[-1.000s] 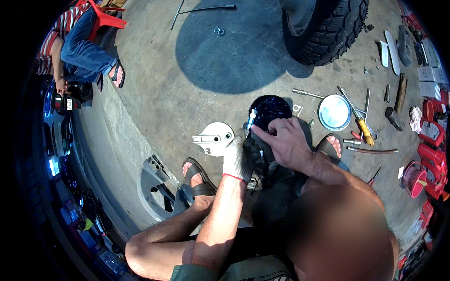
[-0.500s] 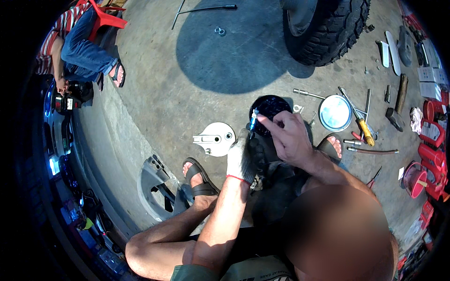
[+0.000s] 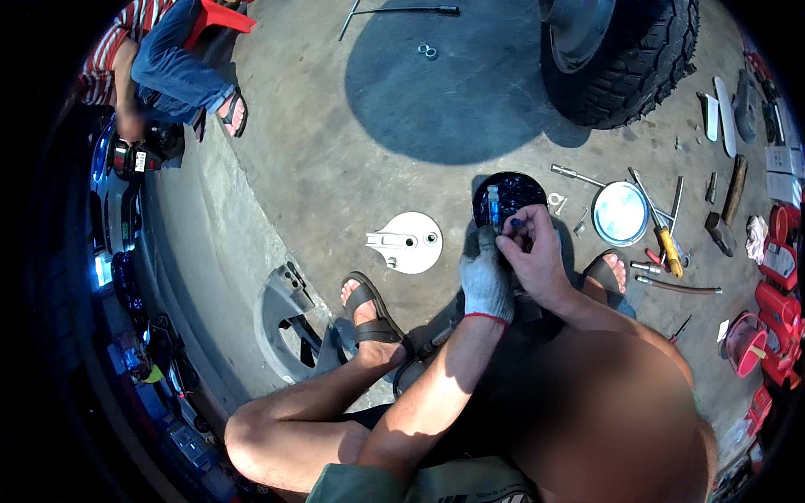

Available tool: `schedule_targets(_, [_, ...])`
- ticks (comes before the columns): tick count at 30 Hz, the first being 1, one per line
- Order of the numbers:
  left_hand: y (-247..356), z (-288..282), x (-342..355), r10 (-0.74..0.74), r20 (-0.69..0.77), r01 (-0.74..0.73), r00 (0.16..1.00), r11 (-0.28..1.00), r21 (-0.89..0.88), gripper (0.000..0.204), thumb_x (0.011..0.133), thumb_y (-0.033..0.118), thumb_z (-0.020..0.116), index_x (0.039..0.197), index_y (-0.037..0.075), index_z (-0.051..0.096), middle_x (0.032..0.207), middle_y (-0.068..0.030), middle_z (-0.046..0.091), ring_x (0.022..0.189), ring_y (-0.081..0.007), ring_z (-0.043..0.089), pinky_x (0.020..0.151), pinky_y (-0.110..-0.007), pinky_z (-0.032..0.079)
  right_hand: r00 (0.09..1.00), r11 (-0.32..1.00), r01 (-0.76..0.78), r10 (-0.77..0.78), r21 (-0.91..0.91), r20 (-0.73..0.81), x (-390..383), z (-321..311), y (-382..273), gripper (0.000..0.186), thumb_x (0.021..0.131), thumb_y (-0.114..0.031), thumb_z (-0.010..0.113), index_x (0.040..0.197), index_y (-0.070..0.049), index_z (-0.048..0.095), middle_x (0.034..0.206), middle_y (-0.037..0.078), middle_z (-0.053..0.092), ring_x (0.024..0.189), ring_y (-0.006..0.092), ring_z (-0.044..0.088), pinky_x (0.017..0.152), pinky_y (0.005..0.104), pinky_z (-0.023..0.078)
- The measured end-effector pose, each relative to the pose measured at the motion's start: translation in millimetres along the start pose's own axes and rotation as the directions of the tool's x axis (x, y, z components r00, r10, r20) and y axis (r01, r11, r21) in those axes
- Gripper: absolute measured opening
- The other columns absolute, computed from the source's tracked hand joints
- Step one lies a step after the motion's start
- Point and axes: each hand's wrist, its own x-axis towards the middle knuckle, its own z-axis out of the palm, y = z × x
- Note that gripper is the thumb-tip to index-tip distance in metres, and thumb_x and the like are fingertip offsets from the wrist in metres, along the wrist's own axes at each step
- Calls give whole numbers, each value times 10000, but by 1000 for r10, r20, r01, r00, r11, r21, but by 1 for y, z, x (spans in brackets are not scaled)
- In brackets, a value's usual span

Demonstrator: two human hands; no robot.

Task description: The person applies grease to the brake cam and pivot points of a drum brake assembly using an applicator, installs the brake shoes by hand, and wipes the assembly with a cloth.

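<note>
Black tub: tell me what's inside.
Dark, glossy stuff shows inside the black tub; the shiny part, gloved left hand and right hand hide the rest, mainly its near side.

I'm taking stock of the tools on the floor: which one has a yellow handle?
The screwdriver beside the shiny round disc; the hammer farther right has a brown handle instead.

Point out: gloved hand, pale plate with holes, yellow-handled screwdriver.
Gloved left hand (image 3: 486, 281), head view: back of the hand.
Pale plate with holes (image 3: 418, 256), head view: flat face.
Yellow-handled screwdriver (image 3: 670, 251), head view: handle.

Concrete floor (image 3: 319, 184), white plate (image 3: 423, 253), screwdriver (image 3: 669, 250), hammer (image 3: 735, 191)
</note>
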Motion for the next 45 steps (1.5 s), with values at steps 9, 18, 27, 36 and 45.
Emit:
schedule_targets(9, [-5,-6,6,317,66,-321,946,891,320,143,974,127,609,1077,30,630,989,-72,670,836,-149,638,734,-294,551,999,992,10,-3,129,-49,10,-1,0,295,856,9,653,1062,-43,449,924,36,583,778,79,543,703,260,470])
schedule_targets(18, [8,-11,3,262,129,-292,956,879,378,134,951,108,638,1039,11,667,923,-64,687,770,-133,630,674,-270,530,999,970,-14,4,241,42,16,-6,1,272,867,33,627,1061,-41,451,988,52,608,881,101,591,798,256,492])
schedule_targets(27, [57,-56,47,610,247,-469,753,235,851,162,899,163,676,1011,46,663,935,-79,683,855,-183,632,752,-340,503,1000,904,1,6,428,-14,20,-26,-6,253,912,87,548,1083,-33,407,974,71,560,814,151,629,739,299,562])
schedule_targets(36, [151,-107,105,37,105,-77,994,-449,890,727,759,395,769,1354,58,521,1263,-200,627,1185,-320,600,1015,-388,448,998,945,-55,57,324,4,11,-38,-14,282,903,114,524,1095,-36,381,1021,81,524,799,158,655,654,272,579])
schedule_targets(45, [146,-151,77,112,193,-149,975,-323,935,548,812,437,731,1165,30,636,968,-193,719,908,-302,699,812,-391,523,998,974,-5,-8,224,58,9,-30,-1,289,881,105,547,1078,-39,392,934,61,540,780,118,620,643,248,516])
